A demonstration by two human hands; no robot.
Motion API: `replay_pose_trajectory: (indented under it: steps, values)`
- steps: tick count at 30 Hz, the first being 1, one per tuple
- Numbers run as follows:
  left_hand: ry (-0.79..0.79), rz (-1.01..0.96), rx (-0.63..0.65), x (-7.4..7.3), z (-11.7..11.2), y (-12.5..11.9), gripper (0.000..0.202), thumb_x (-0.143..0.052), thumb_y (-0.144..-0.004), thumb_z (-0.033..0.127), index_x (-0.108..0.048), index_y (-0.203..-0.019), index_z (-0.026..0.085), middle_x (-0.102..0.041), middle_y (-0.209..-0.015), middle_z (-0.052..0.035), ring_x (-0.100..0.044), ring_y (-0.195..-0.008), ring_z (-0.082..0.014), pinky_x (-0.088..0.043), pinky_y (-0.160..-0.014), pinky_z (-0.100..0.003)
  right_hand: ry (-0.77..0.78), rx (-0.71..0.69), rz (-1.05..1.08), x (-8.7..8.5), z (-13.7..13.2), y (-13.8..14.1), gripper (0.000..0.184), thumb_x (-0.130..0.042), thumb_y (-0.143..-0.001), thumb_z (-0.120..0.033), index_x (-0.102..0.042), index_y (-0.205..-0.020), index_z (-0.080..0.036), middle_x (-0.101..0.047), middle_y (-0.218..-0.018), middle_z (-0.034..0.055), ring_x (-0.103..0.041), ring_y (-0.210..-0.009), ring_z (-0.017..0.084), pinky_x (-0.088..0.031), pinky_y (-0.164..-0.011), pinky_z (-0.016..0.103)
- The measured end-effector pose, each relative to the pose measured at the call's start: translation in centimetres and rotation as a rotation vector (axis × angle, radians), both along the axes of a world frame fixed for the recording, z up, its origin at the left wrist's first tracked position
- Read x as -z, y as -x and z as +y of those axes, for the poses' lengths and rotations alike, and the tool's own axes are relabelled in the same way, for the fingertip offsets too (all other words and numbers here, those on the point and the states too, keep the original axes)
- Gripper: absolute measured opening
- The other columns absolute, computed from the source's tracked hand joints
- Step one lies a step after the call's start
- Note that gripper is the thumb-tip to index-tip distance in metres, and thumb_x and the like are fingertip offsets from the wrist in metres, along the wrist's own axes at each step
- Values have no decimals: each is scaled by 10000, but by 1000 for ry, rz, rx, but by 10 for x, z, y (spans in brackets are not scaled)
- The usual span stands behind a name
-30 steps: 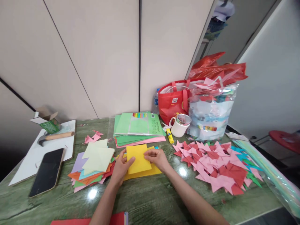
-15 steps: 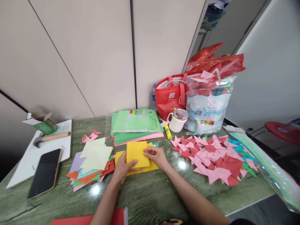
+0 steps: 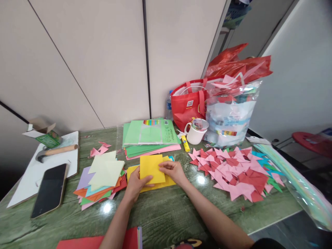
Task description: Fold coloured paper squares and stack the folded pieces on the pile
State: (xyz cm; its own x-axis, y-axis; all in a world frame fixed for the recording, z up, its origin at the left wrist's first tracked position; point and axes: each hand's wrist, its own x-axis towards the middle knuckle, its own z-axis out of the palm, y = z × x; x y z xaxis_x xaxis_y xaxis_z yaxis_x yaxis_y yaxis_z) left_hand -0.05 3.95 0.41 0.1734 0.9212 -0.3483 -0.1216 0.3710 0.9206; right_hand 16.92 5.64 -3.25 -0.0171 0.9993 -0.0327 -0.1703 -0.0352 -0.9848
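Red sheets point(image 3: 77, 243) edge the near side of a green table point(image 3: 155, 221) as a person holds a yellow paper square point(image 3: 152, 167) above larger yellow paper point(image 3: 158, 188). The left hand point(image 3: 135, 183) grips the square's left side, thumb across its front; the fingers of the right hand point(image 3: 174, 172) close together at its right edge. Multicolored squares point(image 3: 106, 176) lie fanned to the left, folded pink and red pieces point(image 3: 233, 173) heaped to the right. Beyond sit green paper packs point(image 3: 153, 133), a white mug point(image 3: 195, 135) and a red bag point(image 3: 185, 107).
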Motion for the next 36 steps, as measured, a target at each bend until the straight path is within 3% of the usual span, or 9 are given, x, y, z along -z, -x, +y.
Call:
replay_pose_trajectory:
  steps: [14,20,27,36]
  values:
    - [2,18,-17,2,0,-1,448,-735,-552,185,-545,-956,140,-654,-978,-101,-638,-794,-243,-560,-599,-361,-54,18,3,-2,0,0,225,-733,-527,-312,-652,-689,-178,-634,-608,-1,-579,-567,133,-472,-561,247]
    - [-6,13,-17,1,0,-2,400,-734,-551,185,-576,-916,145,-677,-911,-79,-648,-751,-234,-559,-595,-358,-48,68,12,-6,0,-1,249,-711,-560,-347,-671,-744,-184,-670,-718,31,-609,-674,172,-491,-642,290]
    - [-32,38,1,4,-1,-3,341,-718,-570,187,-597,-887,147,-673,-929,-71,-645,-756,-223,-557,-607,-342,-50,136,31,-11,-2,0,231,-718,-547,-320,-686,-735,-191,-679,-727,30,-608,-666,177,-484,-644,296]
    - [-54,53,9,6,-1,-3,331,-717,-570,202,-607,-877,145,-677,-927,-70,-643,-761,-231,-560,-597,-347,-58,78,51,-12,-5,-1,381,-683,-597,-317,-629,-946,-173,-583,-561,-24,-528,-521,114,-428,-525,241]
